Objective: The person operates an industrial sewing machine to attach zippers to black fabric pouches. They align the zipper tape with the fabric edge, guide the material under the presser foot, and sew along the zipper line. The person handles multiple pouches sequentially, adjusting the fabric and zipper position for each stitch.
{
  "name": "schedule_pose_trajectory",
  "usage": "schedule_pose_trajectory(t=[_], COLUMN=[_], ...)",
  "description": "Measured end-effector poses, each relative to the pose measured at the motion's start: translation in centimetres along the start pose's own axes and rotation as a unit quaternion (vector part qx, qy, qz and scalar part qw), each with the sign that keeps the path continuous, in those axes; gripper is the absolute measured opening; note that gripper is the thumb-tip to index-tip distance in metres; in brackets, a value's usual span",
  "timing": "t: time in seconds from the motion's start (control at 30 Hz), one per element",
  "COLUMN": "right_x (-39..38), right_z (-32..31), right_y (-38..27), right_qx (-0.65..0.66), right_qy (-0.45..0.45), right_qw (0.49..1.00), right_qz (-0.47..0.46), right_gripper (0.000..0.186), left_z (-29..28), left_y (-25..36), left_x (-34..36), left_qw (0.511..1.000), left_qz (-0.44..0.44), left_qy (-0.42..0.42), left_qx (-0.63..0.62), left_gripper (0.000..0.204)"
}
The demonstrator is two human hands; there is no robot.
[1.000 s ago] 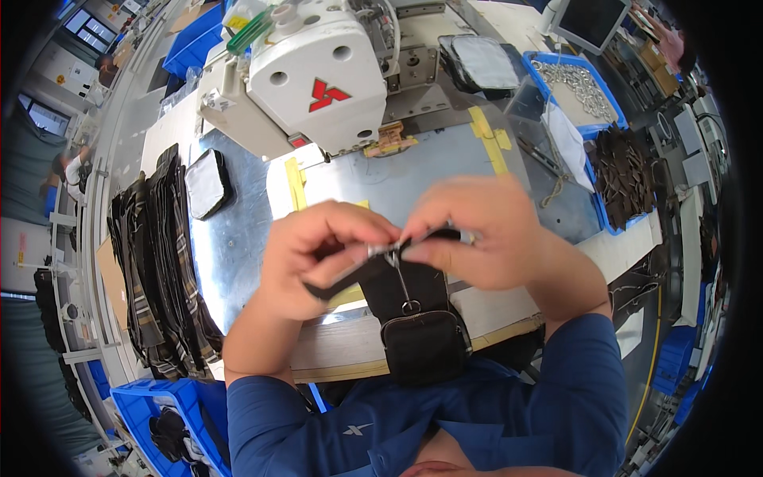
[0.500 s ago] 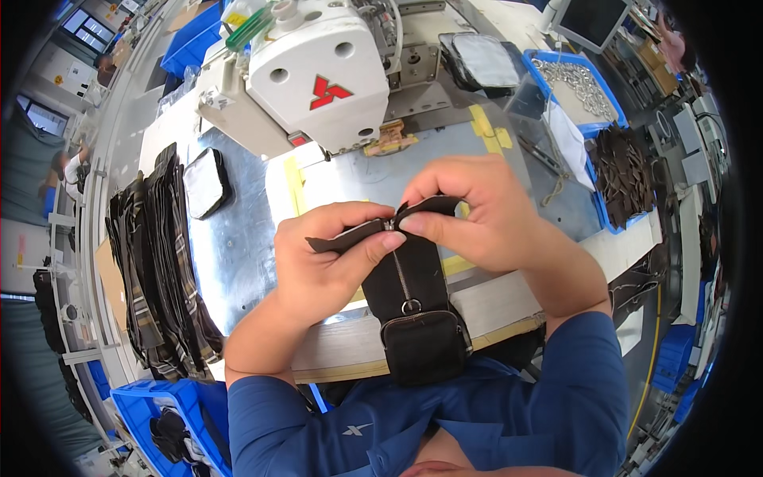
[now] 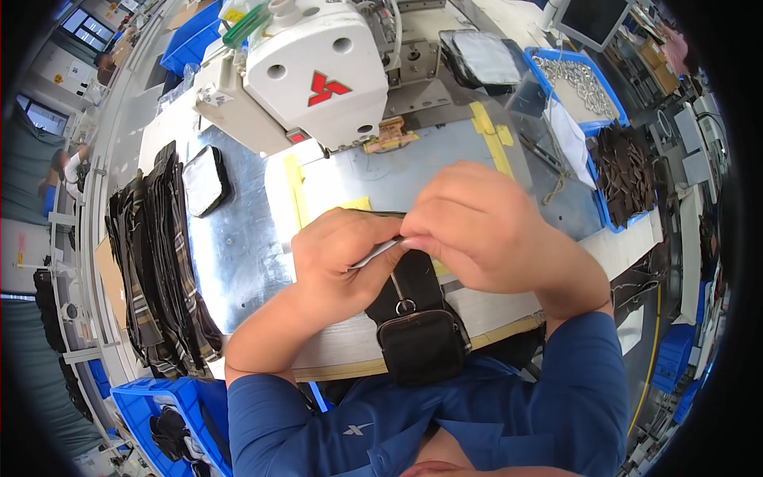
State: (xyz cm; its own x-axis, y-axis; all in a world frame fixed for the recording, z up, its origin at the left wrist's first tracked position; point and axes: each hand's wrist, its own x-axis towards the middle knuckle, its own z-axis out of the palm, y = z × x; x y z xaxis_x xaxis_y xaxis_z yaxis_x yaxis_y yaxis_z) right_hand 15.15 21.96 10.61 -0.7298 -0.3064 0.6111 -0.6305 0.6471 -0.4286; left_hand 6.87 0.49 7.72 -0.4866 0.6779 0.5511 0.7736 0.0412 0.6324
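1. Two hands meet above the bench, inward of its front edge. Left hand: thumb and fingers pinch a pale, flat edge at the upper end of a black fabric piece. Right hand: fingertips pinched at the same end, touching the left; the exact grip is hidden.
2. Below the fingers, the piece runs to the bench's front edge: matte woven cloth, metal-toothed zip, round metal ring. Its boxy, round-cornered zipped pouch reaches past that edge.
3. Beyond the hands: smooth metal plate, yellow tape, white-cased sewing machine.
4. Left edge: long pile of dark and plaid cloth strips; beside it, a rounded, white-faced black pad.
5. Right edge: blue tray of shiny metal rings. Near the front right corner: second blue tray, heaped with dark brown strips.
6. Below the front left corner: blue crate containing dark and pale pieces.
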Motion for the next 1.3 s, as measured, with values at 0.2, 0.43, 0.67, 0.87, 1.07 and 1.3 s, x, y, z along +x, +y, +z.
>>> schedule_pose_trajectory(t=[0.2,0.43,0.67,0.87,1.07,1.3], right_x=[-0.1,0.0,-0.3,-2.8,-2.7,-2.8], right_z=[0.4,0.6,2.1,6.5,6.4,6.5], right_y=[0.1,0.6,4.5,8.3,9.2,10.6], right_qx=[-0.057,-0.082,0.351,0.344,-0.035,-0.095], right_qy=[0.022,0.035,0.051,0.039,-0.082,-0.109], right_qw=[0.998,0.995,0.879,0.819,0.883,0.906], right_qz=[-0.029,-0.034,0.318,0.457,0.46,0.398], right_gripper=[0.016,0.018,0.018,0.021,0.036,0.042], left_z=[0.5,1.3,1.4,3.5,5.0,4.0], left_y=[-1.0,-0.6,-3.0,-7.0,-7.8,-6.9], left_x=[0.6,0.7,1.9,2.5,1.3,-0.5], left_qw=[0.998,0.999,0.937,0.819,0.93,0.944], left_qz=[0.057,-0.002,-0.282,-0.39,-0.364,-0.088], left_qy=[0.019,0.046,0.041,0.074,-0.024,-0.152], left_qx=[0.007,0.018,-0.205,-0.414,-0.052,0.281], left_gripper=[0.027,0.02,0.016,0.023,0.054,0.1])
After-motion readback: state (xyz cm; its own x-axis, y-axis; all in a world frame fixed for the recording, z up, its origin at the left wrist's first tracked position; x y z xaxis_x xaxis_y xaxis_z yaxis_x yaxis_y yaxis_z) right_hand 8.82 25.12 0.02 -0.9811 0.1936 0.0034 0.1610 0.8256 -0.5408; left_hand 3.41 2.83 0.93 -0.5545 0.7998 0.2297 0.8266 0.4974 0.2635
